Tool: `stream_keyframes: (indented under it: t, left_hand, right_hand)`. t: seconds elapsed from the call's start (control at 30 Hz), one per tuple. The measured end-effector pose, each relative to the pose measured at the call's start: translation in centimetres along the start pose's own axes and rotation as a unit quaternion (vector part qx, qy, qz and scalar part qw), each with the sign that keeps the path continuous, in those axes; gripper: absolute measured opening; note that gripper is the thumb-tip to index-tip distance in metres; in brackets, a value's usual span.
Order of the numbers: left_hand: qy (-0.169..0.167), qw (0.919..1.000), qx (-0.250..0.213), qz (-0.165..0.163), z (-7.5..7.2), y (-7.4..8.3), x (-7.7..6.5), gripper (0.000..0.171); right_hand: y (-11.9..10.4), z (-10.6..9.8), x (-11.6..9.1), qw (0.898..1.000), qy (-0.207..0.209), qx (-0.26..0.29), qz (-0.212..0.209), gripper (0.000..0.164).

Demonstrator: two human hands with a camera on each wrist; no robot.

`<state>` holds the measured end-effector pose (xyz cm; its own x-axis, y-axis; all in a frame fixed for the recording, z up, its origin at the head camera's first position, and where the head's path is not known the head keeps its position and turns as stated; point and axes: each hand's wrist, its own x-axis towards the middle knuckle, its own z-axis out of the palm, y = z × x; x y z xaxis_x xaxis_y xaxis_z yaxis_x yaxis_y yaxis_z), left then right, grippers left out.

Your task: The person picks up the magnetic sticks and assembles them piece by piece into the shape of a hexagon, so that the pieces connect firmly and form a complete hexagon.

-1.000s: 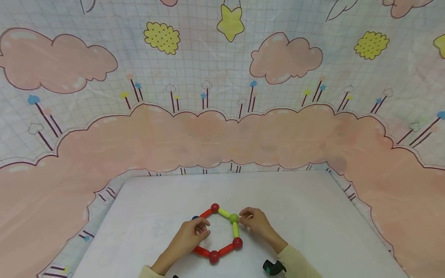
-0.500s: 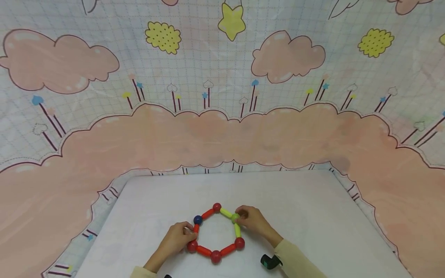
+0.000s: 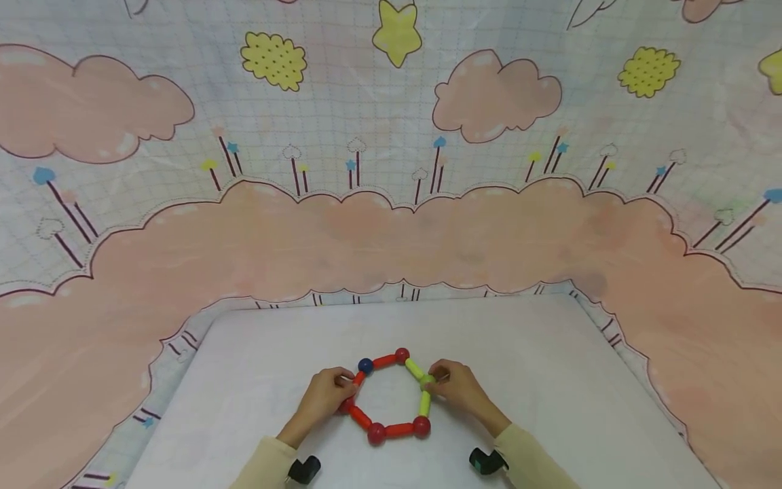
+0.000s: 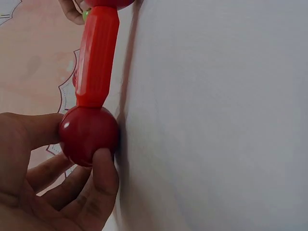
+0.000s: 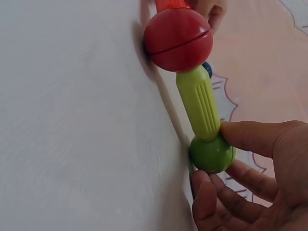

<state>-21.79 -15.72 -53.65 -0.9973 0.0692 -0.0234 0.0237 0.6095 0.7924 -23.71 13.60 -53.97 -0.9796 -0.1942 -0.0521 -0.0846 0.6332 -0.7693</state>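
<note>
A ring of balls joined by short rods lies on the white table. My left hand (image 3: pixel 326 395) pinches the red ball (image 4: pixel 89 135) at the ring's left corner between thumb and fingers. On the opposite side, my right hand (image 3: pixel 461 388) holds the green ball (image 5: pixel 212 154), thumb and fingers about it. A blue ball (image 3: pixel 365 366) and another red ball (image 3: pixel 402 355) form the far side; two red balls, one of them the near right ball (image 3: pixel 421 426), form the near side. Red rods (image 4: pixel 97 55) link most balls, and yellow-green rods (image 5: pixel 199 103) meet at the green one.
White tabletop (image 3: pixel 519 339) surrounds the ring. Behind it hangs a cloth (image 3: pixel 366 244) printed with clouds and stars. A black wrist device (image 3: pixel 304 469) sits by the left sleeve, and a second black device (image 3: pixel 487 462) by the right sleeve.
The left hand has come down from over the ring to its left red ball, and the right hand has taken the green ball. The ring has turned clockwise and shifted away and rightward.
</note>
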Motion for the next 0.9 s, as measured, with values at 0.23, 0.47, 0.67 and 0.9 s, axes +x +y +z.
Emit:
stream_keyframes:
  t: [0.23,0.47,0.67,0.9]
  left_hand:
    - [-0.006,0.9998,-0.009,0.018,1.3,0.9,1.9,0.019]
    - [-0.012,0.9993,-0.018,0.031,2.4,1.5,3.1,0.020]
    - [-0.014,0.9993,-0.019,0.030,2.6,1.5,3.4,0.022]
    - [-0.013,0.9997,-0.009,0.018,2.4,1.5,3.4,0.022]
  right_hand:
    - [1.0,-0.9,-0.5,1.000,0.009,0.010,0.020,0.027]
    - [1.4,-1.4,-0.6,0.999,0.024,0.017,0.027,0.026]
    - [1.3,-1.3,-0.6,0.998,0.044,0.022,0.032,0.027]
    - [1.4,-1.4,-0.6,0.997,0.053,0.038,0.035,0.027]
